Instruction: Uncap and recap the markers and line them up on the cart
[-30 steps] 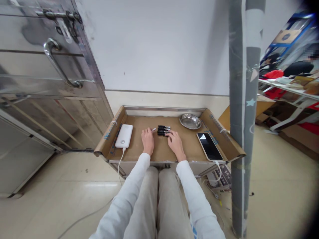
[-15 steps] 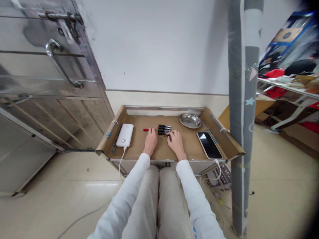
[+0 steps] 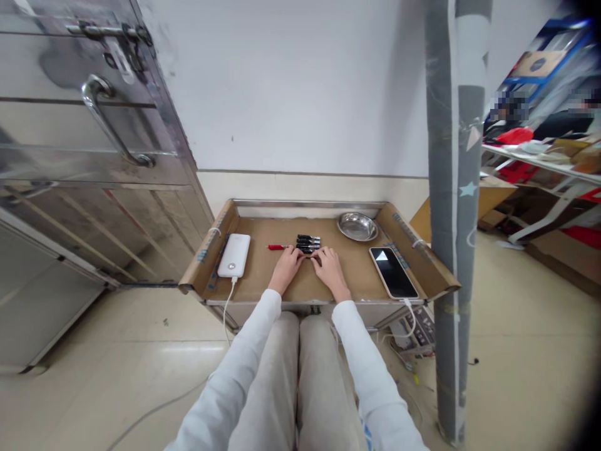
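A short row of black pens (image 3: 308, 239) lies in the middle of a cardboard-lined tray (image 3: 263, 282). Just in front of that row, my left hand (image 3: 288, 268) and my right hand (image 3: 329, 268) meet fingertip to fingertip. Both are closed on the ends of one black pen (image 3: 307, 251) held between them. A red pen (image 3: 277, 247) lies loose on the cardboard to the left of my left hand, apart from it.
A white power bank (image 3: 233, 255) with a cable sits at the tray's left. A phone (image 3: 393, 272) lies at its right, and a round metal dish (image 3: 357, 227) at the back right. A grey pillar (image 3: 451, 188) stands right of the tray, and a steel cabinet door (image 3: 94, 125) to the left.
My left hand let go of the red pen, which now lies on the cardboard, and moved right to meet my right hand on a black pen.
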`<action>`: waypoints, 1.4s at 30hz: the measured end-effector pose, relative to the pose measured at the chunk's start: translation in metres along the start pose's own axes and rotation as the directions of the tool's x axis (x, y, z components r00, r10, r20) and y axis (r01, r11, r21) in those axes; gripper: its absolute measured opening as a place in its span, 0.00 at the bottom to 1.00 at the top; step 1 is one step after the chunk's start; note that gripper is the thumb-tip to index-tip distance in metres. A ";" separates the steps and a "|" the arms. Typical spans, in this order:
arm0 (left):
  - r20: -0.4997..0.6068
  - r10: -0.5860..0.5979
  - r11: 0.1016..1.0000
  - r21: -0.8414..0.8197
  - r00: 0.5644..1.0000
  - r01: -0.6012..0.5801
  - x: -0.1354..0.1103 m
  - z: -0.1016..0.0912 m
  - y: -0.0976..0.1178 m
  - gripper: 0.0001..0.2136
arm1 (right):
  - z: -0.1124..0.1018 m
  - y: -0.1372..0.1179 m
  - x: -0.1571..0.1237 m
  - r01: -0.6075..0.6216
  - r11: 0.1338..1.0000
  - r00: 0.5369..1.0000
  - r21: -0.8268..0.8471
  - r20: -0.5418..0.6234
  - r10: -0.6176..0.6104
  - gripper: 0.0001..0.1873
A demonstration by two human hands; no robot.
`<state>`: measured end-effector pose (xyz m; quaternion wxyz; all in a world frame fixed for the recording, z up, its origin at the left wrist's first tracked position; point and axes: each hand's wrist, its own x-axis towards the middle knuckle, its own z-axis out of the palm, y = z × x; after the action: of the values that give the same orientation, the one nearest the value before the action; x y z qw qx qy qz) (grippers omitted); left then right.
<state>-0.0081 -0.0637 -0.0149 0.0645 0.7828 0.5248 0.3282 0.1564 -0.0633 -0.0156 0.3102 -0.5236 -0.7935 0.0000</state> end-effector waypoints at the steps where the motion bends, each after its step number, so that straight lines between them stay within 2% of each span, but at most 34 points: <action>1: 0.005 0.004 1.000 -0.006 1.000 -0.004 0.000 -0.001 0.000 0.04 | 0.000 0.000 0.000 0.001 1.000 1.000 0.005 0.002 -0.001 0.08; 11: 0.036 0.005 1.000 -0.018 0.999 -0.005 0.001 -0.005 0.004 0.06 | -0.005 -0.003 0.001 0.015 0.998 1.000 0.061 -0.001 -0.015 0.12; 18: 0.057 -0.032 0.976 -0.213 0.998 0.043 0.001 -0.005 0.005 0.04 | -0.004 -0.004 0.002 0.095 0.989 0.995 0.114 0.025 -0.099 0.12; 21: 0.067 -0.019 0.970 -0.240 0.998 0.034 0.001 -0.006 0.005 0.05 | -0.004 -0.004 0.003 0.102 0.989 0.994 0.104 0.029 -0.105 0.12; 25: 0.014 0.072 0.992 -0.108 0.997 -0.070 0.002 -0.006 0.007 0.11 | -0.004 -0.005 0.002 0.046 0.996 0.998 0.079 -0.041 -0.043 0.14; 27: 0.027 0.111 0.994 -0.013 0.993 -0.111 0.002 -0.006 0.007 0.13 | -0.005 -0.005 0.002 0.008 0.997 0.995 0.073 -0.098 -0.001 0.16; 31: 0.061 0.084 0.991 0.103 0.995 -0.090 0.000 -0.005 0.008 0.14 | -0.006 -0.002 0.000 -0.066 0.996 0.982 0.059 -0.172 0.075 0.18; 34: 0.080 0.080 0.986 0.139 0.994 -0.091 -0.001 -0.005 0.008 0.10 | -0.006 -0.001 0.000 -0.120 0.992 0.977 0.027 -0.174 0.123 0.18; 37: 0.040 0.068 0.984 0.161 0.997 -0.073 0.000 -0.005 0.008 0.10 | -0.006 -0.001 0.000 -0.155 0.988 0.976 -0.029 -0.159 0.148 0.18; 42: -0.031 0.071 0.986 0.153 0.997 -0.066 0.002 -0.006 0.007 0.10 | -0.006 -0.003 0.001 -0.108 0.992 0.987 -0.063 -0.130 0.099 0.18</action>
<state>-0.0054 -0.0668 -0.0058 -0.0164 0.7969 0.5221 0.3035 0.1566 -0.0661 -0.0091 0.3410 -0.5737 -0.7434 -0.0447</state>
